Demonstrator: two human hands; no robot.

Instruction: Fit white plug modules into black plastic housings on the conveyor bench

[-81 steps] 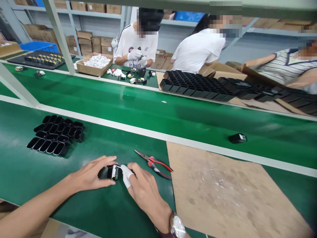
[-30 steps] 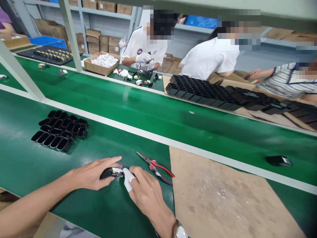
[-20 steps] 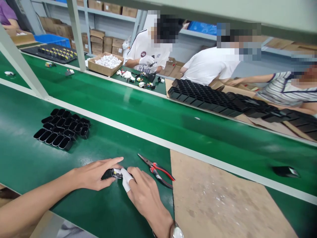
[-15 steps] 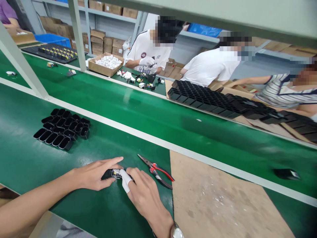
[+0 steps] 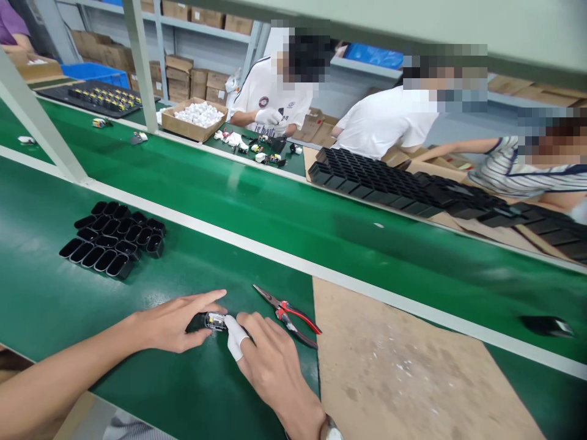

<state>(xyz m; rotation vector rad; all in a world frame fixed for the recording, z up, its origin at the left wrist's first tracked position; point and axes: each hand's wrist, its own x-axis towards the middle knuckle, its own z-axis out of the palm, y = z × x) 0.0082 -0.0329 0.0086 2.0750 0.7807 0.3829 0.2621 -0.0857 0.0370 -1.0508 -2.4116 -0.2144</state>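
Observation:
A small black casing with white and yellow parts inside point(image 5: 215, 321) lies between my two hands over the green bench. My left hand point(image 5: 177, 321) is closed around its left end, thumb below and fingers above. At its right end is my right hand point(image 5: 263, 351), with a white cover on one fingertip pressed against the casing and the other fingers bent. Red-handled pliers point(image 5: 287, 315) lie just right of my hands. Several black open cups point(image 5: 107, 241) stand grouped at the left of the bench.
A brown board point(image 5: 413, 360) lies at the right. Beyond a white rail point(image 5: 257, 247) runs a green belt point(image 5: 275, 201) carrying a few parts, one a black casing point(image 5: 545, 326). Across it, people work beside stacked black casings point(image 5: 380, 183) and a box of white pieces point(image 5: 197, 117).
Parts on the belt have moved to the right. The white-covered fingertip of my right hand has shifted slightly at the casing; my left hand has hardly moved.

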